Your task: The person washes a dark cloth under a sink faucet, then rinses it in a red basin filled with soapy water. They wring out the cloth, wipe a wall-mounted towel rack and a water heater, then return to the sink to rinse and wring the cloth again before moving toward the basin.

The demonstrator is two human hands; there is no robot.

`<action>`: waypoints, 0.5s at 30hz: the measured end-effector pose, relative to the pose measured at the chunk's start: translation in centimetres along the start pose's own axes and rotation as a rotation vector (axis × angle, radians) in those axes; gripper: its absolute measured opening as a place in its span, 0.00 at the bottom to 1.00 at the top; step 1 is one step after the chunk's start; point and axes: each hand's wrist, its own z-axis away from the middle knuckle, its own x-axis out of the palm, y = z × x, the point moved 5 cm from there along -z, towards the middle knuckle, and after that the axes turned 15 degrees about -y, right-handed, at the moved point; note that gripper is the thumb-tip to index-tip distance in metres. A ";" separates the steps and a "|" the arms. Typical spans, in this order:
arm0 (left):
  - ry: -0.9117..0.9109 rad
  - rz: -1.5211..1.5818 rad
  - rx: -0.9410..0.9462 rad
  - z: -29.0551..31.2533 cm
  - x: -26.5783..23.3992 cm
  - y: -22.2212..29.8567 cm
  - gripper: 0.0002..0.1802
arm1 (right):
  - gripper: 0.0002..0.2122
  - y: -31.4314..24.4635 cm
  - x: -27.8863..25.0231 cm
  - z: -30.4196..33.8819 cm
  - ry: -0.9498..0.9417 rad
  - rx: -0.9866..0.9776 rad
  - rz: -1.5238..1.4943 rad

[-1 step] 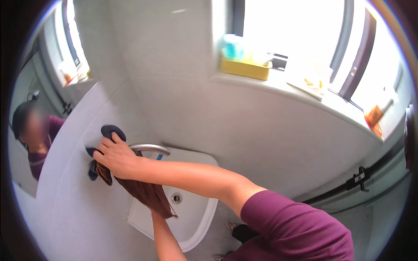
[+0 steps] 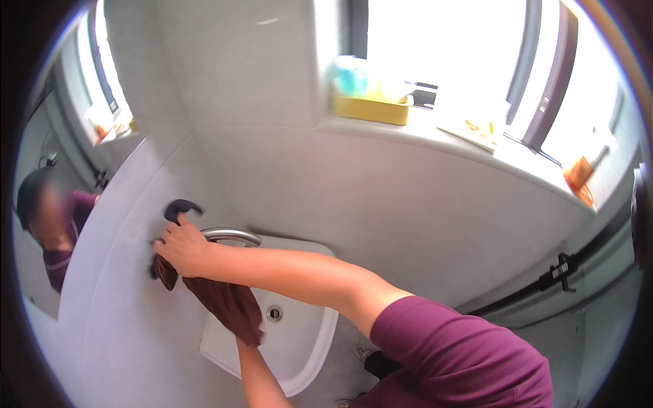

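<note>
My right hand (image 2: 182, 249) reaches across to the far left, close to the pale wall. Its fingers are closed, with a dark brown cloth (image 2: 228, 302) bunched under the palm. The cloth drapes down over the near left part of the white washbasin (image 2: 303, 340). A dark, curved, soft-looking piece (image 2: 181, 209) shows just beyond my right fingertips; I cannot make out its kind. From the lower edge my left forearm (image 2: 260, 381) comes up to the cloth, which covers my left hand. Behind my right wrist, the curved metal tap (image 2: 235, 235) arches over the basin.
A mirror (image 2: 51, 224) stands at the left. On the window ledge (image 2: 422, 132) are a yellow tray (image 2: 371, 109) with containers and an orange item (image 2: 579, 173). A dark rail (image 2: 517, 296) runs along the right. The basin's drain (image 2: 274, 313) is uncovered.
My right hand has shifted slightly right and down, toward the tap. The dark piece beyond it has changed shape, and less dark material shows left of my fingers. The cloth's lower end has swung left.
</note>
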 end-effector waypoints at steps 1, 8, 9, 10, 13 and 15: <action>-0.051 0.046 -0.158 1.0 0.7 -2.7 0.39 | 0.15 0.7 1.1 -1.0 -0.315 0.127 0.021; -0.214 0.249 -0.588 4.9 4.0 -9.2 0.44 | 0.20 4.0 0.2 4.9 0.186 0.045 -0.292; -0.174 0.293 -0.569 5.1 4.4 -10.5 0.45 | 0.21 4.5 -0.1 5.7 0.261 0.016 -0.352; -0.139 0.343 -0.549 5.3 5.0 -11.7 0.47 | 0.21 5.1 0.2 6.6 0.335 -0.007 -0.407; -0.174 0.493 -0.579 5.2 5.6 -11.1 0.47 | 0.22 6.7 2.0 10.3 0.539 0.010 -0.560; -0.183 0.525 -0.652 5.0 4.5 -10.4 0.48 | 0.21 6.7 3.0 12.6 0.622 0.070 -0.699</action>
